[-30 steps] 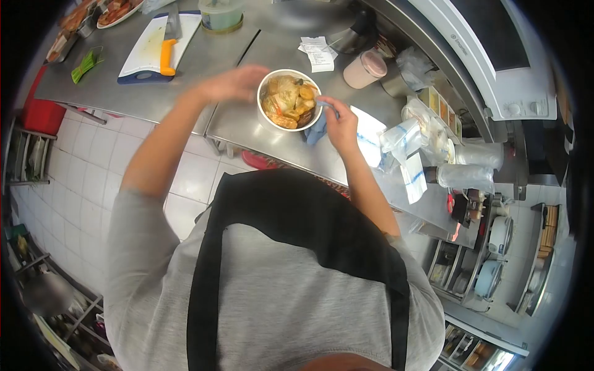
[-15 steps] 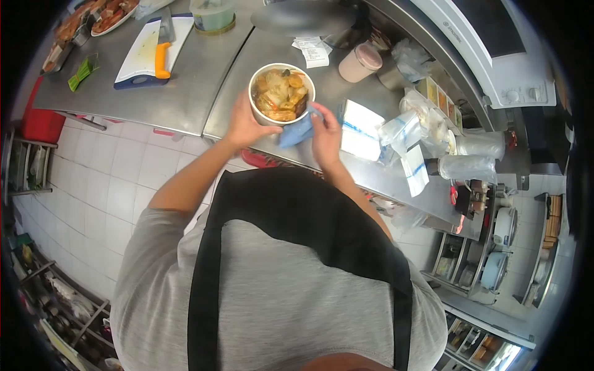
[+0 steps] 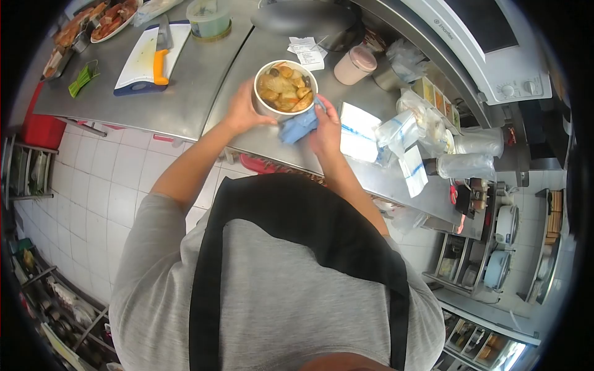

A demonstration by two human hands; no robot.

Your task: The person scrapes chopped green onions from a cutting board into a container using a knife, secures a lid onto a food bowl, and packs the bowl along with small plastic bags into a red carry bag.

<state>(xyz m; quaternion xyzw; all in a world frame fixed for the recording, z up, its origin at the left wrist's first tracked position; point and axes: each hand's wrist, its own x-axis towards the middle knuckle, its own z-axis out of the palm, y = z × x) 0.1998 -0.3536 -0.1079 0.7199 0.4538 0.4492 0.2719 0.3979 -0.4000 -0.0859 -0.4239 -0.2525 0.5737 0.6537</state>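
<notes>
A round white takeaway bowl (image 3: 286,114) filled with chunky brownish-yellow food (image 3: 284,88) is held over the steel counter, tipped a little. My left hand (image 3: 242,110) is curled round the bowl's left side, its thumb along the near wall. At the near right, my right hand (image 3: 327,128) grips a crumpled blue cloth (image 3: 299,126) that presses against the bowl's wall. Some of the right fingers are hidden by the cloth and bowl. Just beyond the bowl lie printed receipts (image 3: 307,54).
A cutting board (image 3: 133,68) with an orange-handled knife (image 3: 161,67) lies to the left, near green strips (image 3: 83,79). A pink-lidded jar (image 3: 354,66), white packets (image 3: 359,132) and a microwave (image 3: 495,55) are on the right. A dark pan (image 3: 303,20) stands behind.
The bowl has shifted slightly away and to the right, and its food looks rearranged. My right hand and the blue cloth have moved along the bowl's near right side.
</notes>
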